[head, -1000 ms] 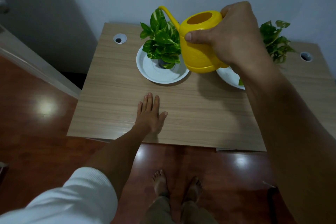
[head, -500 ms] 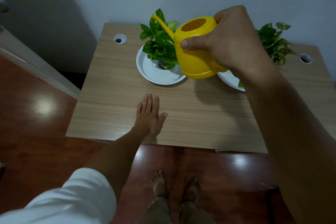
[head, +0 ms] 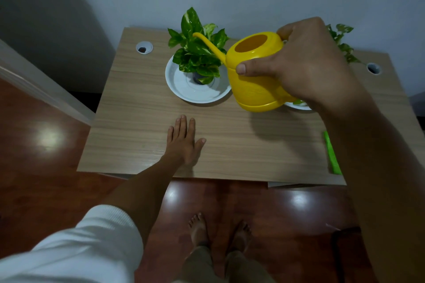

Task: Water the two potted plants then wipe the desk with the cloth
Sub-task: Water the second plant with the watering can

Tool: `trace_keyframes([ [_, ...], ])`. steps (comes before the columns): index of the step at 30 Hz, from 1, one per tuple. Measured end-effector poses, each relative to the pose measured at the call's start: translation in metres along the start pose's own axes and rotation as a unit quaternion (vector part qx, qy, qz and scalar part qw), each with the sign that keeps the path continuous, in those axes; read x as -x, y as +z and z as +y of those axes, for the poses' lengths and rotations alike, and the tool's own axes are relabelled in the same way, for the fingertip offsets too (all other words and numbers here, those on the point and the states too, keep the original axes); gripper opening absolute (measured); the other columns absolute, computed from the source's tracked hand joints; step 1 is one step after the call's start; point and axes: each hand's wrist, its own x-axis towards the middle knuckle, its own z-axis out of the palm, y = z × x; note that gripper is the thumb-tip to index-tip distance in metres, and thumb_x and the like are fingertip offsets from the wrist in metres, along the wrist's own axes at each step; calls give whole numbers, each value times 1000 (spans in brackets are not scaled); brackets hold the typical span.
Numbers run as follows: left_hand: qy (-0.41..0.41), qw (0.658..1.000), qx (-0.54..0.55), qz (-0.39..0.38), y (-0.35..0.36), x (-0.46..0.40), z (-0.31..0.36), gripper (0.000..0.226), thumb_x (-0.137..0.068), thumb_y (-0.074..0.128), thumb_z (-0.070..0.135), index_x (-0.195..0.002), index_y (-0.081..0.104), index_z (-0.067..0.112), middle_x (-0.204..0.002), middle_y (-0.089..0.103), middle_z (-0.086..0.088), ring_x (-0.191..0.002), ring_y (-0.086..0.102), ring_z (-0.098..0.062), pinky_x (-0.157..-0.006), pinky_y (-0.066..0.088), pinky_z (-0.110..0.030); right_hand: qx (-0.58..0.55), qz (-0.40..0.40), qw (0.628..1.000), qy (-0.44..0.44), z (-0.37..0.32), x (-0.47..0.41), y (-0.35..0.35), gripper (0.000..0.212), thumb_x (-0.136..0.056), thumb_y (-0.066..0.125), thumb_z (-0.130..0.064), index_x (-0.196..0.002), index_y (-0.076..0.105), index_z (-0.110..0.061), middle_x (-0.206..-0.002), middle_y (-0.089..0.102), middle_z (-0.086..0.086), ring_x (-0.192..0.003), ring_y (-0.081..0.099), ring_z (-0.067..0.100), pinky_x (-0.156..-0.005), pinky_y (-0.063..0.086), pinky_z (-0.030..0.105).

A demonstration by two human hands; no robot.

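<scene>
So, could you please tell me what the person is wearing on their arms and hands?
Both hands are bare: no gloves, rings or watch show. The left arm has a white sleeve pushed up above the forearm. The right arm is uncovered as far as the frame shows. The left hand and right hand carry no markings.

Yellow watering can (head: pixel 257 76) tilted — spout over left potted plant (head: pixel 197 53) in white saucer (head: pixel 184 89)
</scene>
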Motion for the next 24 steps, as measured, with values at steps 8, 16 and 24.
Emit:
trace_keyframes([
  [8, -5, 1000, -1, -6, -2, 0, 2, 83, -103, 21, 67, -165, -12, 24, -172, -25, -9, -158, -28, -23, -128, -17, -48, 0, 7, 1000, 8, 12, 15, -11, 93, -56, 96, -56, -122, 68, 3, -120, 71, 24, -107, 69, 37, -90, 57, 56],
  [16, -6, 1000, -1, 2, -4, 0, 5, 83, -104, 28, 63, -166, -8, 21, -173, -20, -12, -160, -23, -26, -128, -13, -49, 10, 12, 999, 30, 28, 15, -16, 83, -57, 96, -59, -113, 72, -3, -108, 73, 19, -99, 70, 35, -87, 58, 54],
  [24, -21, 1000, -3, 8, -4, -1, 16, 89, -102, 35, 65, -167, -4, 18, -172, -18, -18, -160, -22, -31, -128, -12, -53, 1, 46, 998, 46, 36, 2, -10, 78, -61, 93, -61, -109, 69, -5, -104, 69, 15, -95, 66, 30, -73, 49, 40],
])
